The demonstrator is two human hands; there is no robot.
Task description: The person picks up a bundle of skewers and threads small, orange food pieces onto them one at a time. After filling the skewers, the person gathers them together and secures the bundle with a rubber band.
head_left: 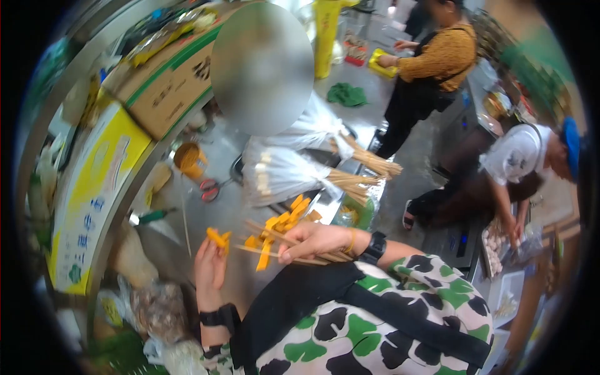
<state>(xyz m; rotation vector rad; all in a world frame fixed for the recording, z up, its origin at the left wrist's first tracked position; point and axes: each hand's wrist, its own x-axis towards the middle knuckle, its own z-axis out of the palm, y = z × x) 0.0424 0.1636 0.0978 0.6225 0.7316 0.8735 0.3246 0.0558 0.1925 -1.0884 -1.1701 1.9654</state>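
My left hand (212,255) is pinching orange pieces (217,237) between its fingertips. My right hand (315,242) is closing around thin wooden sticks (331,257), their ends pointing toward the left hand. More cut orange chunks (289,215) are lying on the metal bench (234,269) just beyond my right hand, near the bagged stick bundles (284,172). Red-handled scissors (210,190) are resting farther off, near an orange-brown tub (190,160).

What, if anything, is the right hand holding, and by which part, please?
The right hand holds several thin sticks partway along, with ends showing beyond the grip.
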